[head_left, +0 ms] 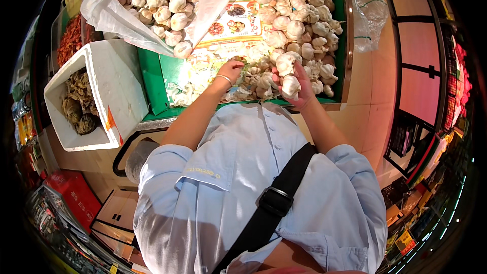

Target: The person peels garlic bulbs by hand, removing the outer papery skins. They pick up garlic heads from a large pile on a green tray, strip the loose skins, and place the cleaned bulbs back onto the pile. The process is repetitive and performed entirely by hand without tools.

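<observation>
My right hand [304, 90] is wrapped round garlic bulbs [290, 86], two of them showing one above the other in the palm. My left hand [232, 72], with a bangle at the wrist, hovers over loose garlic skins [195, 83] at the near part of the bin. Its fingers are curled in, and anything between them is too small to make out. A heap of white garlic [304, 25] fills the right side of the green bin [154, 78]. More garlic [162, 5] lies in an open clear plastic bag [208, 15] at the far left.
A white foam box [119, 71] with dried brown bundles [81, 101] stands tilted at the left. Behind it are dried red chillies [73, 40]. Printed sheets [236, 23] line the bin's middle. A crumpled clear bag [369, 20] lies right of the bin's metal edge [349, 45].
</observation>
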Motion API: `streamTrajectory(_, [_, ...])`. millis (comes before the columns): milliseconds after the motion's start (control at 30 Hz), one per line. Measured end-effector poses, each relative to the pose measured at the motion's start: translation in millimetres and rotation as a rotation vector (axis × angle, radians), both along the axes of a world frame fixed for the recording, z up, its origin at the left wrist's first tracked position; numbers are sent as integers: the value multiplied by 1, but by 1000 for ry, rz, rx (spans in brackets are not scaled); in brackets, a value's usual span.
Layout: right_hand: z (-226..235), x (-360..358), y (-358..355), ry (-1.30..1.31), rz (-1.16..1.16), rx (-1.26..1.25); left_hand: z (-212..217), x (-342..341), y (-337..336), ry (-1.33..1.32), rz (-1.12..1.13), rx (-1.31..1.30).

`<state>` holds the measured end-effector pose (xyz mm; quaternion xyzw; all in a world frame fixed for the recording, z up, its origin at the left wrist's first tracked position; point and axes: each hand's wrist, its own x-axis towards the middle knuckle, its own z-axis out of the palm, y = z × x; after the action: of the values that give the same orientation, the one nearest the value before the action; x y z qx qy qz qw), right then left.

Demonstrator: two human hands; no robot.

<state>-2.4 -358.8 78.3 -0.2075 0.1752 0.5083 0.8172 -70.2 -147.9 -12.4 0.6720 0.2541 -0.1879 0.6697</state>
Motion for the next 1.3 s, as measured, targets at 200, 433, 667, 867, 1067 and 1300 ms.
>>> streamTrajectory(200, [1, -4, 4, -15, -13, 17, 1, -3, -45, -252, -326, 696])
streamTrajectory(433, [-1, -2, -1, 32, -20, 19, -17, -14, -45, -319, -119, 544])
streamTrajectory(667, [-5, 2, -5, -12, 40, 55, 37, 6, 36, 96, 419, -830])
streamTrajectory(867, [-4, 0, 1, -9, 36, -1, 14, -5, 36, -120, -468, 120])
streamTrajectory(1067, [1, 2, 8, -33, 53, 9, 33, -19, -25, -130, -874, 800])
streamTrajectory(1300, [-1, 3, -2, 3, 26, 13, 46, -4, 18, 64, -544, 658])
